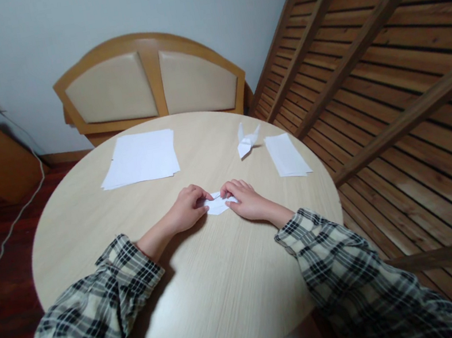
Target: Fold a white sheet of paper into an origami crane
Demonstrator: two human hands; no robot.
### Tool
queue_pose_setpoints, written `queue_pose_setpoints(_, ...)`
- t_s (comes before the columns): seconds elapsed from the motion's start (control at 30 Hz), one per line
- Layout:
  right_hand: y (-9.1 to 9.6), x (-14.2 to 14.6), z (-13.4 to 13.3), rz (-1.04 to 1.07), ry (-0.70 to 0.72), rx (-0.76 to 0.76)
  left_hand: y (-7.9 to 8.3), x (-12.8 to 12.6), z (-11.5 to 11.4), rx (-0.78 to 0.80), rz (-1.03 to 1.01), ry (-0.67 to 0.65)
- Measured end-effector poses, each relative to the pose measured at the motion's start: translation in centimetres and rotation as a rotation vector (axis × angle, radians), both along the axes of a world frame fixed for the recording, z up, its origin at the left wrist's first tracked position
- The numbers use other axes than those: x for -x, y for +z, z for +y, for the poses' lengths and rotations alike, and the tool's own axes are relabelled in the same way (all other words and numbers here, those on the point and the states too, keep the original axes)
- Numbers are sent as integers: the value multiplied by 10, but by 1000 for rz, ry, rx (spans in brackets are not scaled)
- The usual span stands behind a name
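A small piece of folded white paper (217, 205) lies at the middle of the round table, its lower edge coming to a blunt point. My left hand (188, 208) pinches its left side between thumb and fingers. On the opposite side, my right hand (245, 199) grips the paper the same way, thumb low and fingers curled over the top. Both hands rest low on the tabletop, and the fingertips hide the paper's two ends. Beyond my right hand stands a folded white paper figure (248, 140) with two upright points.
On the round wooden table (231, 296), a stack of large white sheets (142, 155) lies far left and narrower white strips (287, 155) lie at the right. Behind the table is a padded wooden headboard (153, 80). A slatted wooden panel (389, 76) rises close on the right.
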State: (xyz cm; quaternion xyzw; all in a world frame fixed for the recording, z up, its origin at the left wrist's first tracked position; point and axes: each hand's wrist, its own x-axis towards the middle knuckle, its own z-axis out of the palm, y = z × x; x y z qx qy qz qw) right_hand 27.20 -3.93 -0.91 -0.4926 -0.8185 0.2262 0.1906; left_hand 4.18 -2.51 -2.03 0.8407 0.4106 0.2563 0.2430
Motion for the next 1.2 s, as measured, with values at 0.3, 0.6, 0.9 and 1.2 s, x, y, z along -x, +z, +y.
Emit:
queue_pose_setpoints(0.3,-5,-10,6,51,94,-1,17,12,-7,76,-3,-132)
queue_pose_setpoints(0.6,0,-12,6,117,112,34,24,19,-9,172,12,-179)
queue_pose_setpoints(0.9,2,-12,3,216,52,2,21,17,-8,50,3,-187)
queue_pose_setpoints(1.2,11,-12,-2,135,155,-78,20,13,-11,-67,66,-186)
